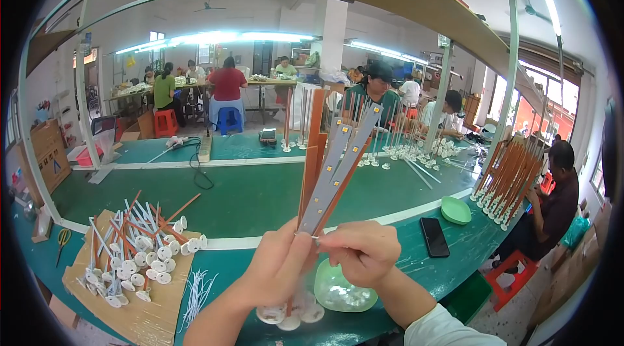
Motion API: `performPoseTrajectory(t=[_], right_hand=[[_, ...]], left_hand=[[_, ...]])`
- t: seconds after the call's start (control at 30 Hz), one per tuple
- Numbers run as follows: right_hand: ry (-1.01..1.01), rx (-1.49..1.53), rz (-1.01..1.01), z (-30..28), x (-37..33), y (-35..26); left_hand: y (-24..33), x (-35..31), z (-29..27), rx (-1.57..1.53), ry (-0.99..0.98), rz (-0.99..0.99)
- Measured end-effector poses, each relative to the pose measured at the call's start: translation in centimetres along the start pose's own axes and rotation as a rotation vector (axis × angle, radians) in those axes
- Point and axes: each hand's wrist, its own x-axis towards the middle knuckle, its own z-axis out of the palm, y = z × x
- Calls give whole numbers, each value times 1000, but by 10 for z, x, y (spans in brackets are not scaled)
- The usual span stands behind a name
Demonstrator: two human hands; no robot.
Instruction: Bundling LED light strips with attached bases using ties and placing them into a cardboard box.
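At lower centre, the left hand (273, 268) clamped round one bundle (342, 170) of fanned strips mid-frame and the right hand (364, 252) pinched thumb and finger together on a thin tie (316, 237), above at least three white round bases (288, 324). At lower left lay loose white ties (197, 297), one pile of strips (151, 257) too tangled to count and one pair of scissors (63, 238); right of centre, two green bowls (456, 211) and one black phone (434, 237). Beyond, the bundle's top, grey strips with yellow squares beside orange-brown ones, partly hid one co-worker (359, 93) at upper centre
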Motion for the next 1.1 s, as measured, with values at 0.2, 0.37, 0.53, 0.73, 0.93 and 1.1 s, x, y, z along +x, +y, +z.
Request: performPoseTrajectory(t=[0.2, 0.37, 0.53, 0.73, 0.93, 1.1], right_hand=[[97, -241, 363, 15, -13, -22], [25, -273, 81, 13, -3, -34], [30, -42, 510, -6, 6, -23], [-222, 749, 995, -25, 0, 0], [-357, 774, 738, -22, 3, 1], [-300, -321, -43, -22, 9, -4]], left_hand=[[-11, 5, -2, 384, 333, 140], [-18, 8, -11, 302, 376, 78], [-8, 5, -9, 243, 181, 49], [1, 1, -16, 139, -96, -111], [-3, -6, -16, -255, -268, -207], [-8, -5, -16, -537, -324, -215]])
